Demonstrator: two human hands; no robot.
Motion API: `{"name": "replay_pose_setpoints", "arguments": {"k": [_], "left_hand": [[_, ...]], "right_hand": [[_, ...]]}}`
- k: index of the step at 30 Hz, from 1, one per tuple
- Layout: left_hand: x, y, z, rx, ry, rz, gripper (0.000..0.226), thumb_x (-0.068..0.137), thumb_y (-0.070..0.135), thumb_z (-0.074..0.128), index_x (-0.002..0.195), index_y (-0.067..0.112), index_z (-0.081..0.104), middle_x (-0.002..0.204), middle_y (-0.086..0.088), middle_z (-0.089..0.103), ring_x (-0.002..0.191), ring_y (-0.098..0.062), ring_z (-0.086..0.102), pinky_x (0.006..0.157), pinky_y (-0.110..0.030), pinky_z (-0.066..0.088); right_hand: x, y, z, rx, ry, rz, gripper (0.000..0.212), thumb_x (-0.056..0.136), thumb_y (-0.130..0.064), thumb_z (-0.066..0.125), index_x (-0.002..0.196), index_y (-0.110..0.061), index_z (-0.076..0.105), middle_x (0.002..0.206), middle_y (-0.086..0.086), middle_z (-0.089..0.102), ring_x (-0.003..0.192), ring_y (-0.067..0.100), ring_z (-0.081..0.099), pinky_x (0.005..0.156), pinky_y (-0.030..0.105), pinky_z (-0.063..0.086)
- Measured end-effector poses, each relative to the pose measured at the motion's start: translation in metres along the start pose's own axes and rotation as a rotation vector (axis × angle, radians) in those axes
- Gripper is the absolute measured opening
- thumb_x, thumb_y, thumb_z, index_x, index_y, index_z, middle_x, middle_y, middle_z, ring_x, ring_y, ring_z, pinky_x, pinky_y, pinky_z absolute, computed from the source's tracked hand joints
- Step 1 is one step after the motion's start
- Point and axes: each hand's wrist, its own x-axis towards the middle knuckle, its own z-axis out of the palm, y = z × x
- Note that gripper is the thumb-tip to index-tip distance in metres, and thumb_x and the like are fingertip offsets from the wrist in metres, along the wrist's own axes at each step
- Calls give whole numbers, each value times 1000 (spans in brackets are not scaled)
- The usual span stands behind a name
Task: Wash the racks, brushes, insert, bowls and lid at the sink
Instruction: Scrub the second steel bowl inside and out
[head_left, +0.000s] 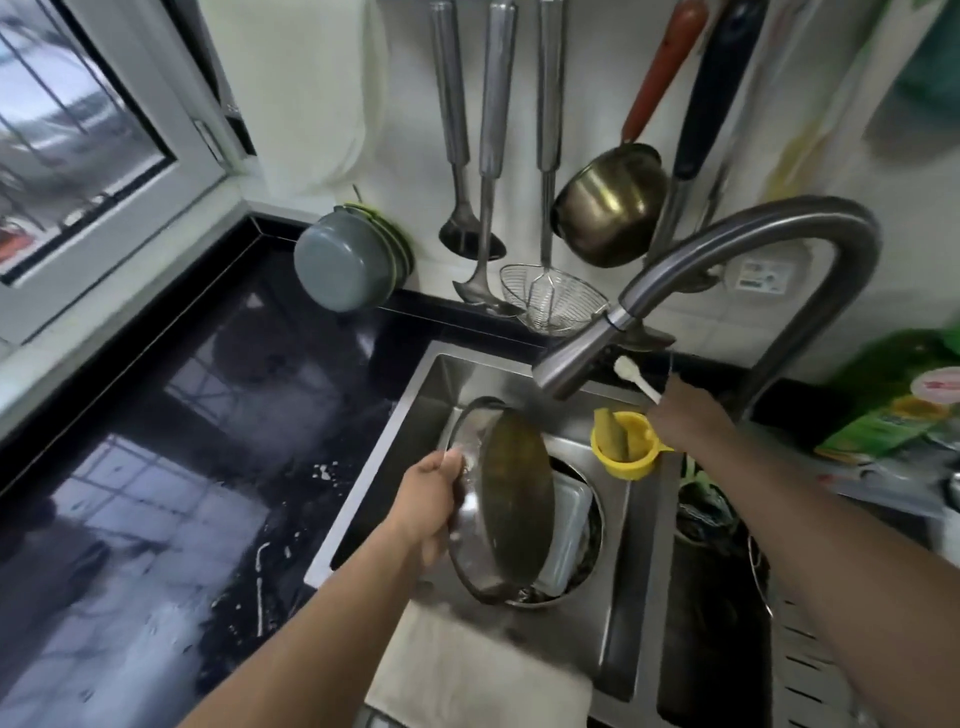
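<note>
A round steel bowl (506, 499) is held on edge over the sink (613, 525) by the left hand (428, 506), fingers curled round its rim, right under the faucet head (576, 364). A white brush (636, 379) is gripped by the right hand (685, 415) beside a yellow cup (626, 444) hung at the sink's back. More dishes, a white tray (569, 535) among them, are stacked below in a steel basin.

Stuff that could go sideways, probably: the bowl is pinched by one wet rim only, so a slip would send it clanging onto the stack. The cup could also get knocked off by the right arm.

The black surface (208, 415) is splashed with water and flecks. A grey pot (345, 260) is leaned at the wall, ladles (467, 156) are hung above, and a window (78, 130) is seen at left.
</note>
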Motion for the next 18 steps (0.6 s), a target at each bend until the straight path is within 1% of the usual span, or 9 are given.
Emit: {"name": "replay_pose_setpoints", "arguments": {"k": [1, 3, 6, 8, 10, 13, 15, 16, 18], "left_hand": [[4, -2, 6, 3, 12, -13, 40, 107, 32, 52, 69, 24, 62, 66, -4, 50, 57, -18, 43, 61, -35, 36], [8, 1, 16, -32, 57, -42, 34, 105, 29, 53, 73, 22, 63, 72, -10, 53, 64, -25, 45, 66, -39, 39], [20, 5, 19, -101, 86, -76, 35, 107, 28, 47, 81, 14, 67, 89, -17, 62, 84, -32, 54, 84, -47, 50], [26, 11, 22, -144, 67, -83, 23, 100, 29, 53, 96, 13, 68, 107, -13, 62, 97, -32, 55, 94, -50, 49], [24, 16, 25, -177, 66, -91, 22, 100, 29, 55, 105, 10, 66, 112, -11, 67, 95, -32, 63, 90, -46, 53], [20, 9, 13, -229, 108, -121, 32, 111, 24, 43, 116, 3, 66, 100, -17, 78, 89, -27, 77, 82, -43, 60], [12, 5, -3, -256, 129, -140, 39, 110, 29, 43, 129, 1, 63, 120, -20, 73, 105, -33, 73, 90, -51, 60], [9, 2, -11, -272, 148, -152, 41, 110, 31, 44, 131, 1, 62, 123, -17, 70, 106, -34, 71, 89, -52, 61], [1, -1, -25, -276, 173, -167, 40, 111, 33, 42, 123, 3, 66, 119, -15, 71, 99, -34, 71, 74, -46, 63]], "right_hand": [[-1, 0, 0, -33, -17, -12, 69, 100, -22, 48, 160, -11, 16, 142, 22, 51, 121, 42, 56, 92, 44, 51], [-5, 0, -3, -98, -28, -22, 74, 100, -21, 48, 161, -12, 7, 147, 22, 46, 125, 42, 53, 95, 44, 49], [-13, -4, -8, -218, 80, -73, 82, 98, -15, 47, 161, -13, -5, 133, 22, 57, 110, 40, 61, 78, 42, 48], [-18, -7, -10, -343, 141, -170, 83, 97, -11, 45, 161, -18, -8, 118, 18, 63, 95, 35, 63, 67, 38, 45], [-18, -11, -11, -487, 126, -224, 80, 98, -9, 44, 162, -19, -3, 121, 15, 61, 96, 32, 62, 64, 38, 42], [-13, -11, -14, -577, 84, -168, 77, 97, -7, 47, 161, -12, 4, 131, 13, 57, 109, 33, 61, 67, 38, 42], [-6, -7, -16, -571, 86, -104, 77, 96, -6, 50, 160, -8, 7, 130, 14, 60, 110, 33, 62, 66, 37, 43], [-3, -4, -16, -549, 95, -69, 78, 94, -6, 52, 160, -7, 10, 129, 15, 61, 109, 34, 63, 66, 37, 44], [1, 2, -20, -518, 124, -48, 77, 93, -6, 53, 159, -7, 14, 127, 15, 62, 108, 35, 63, 65, 39, 44]]}}
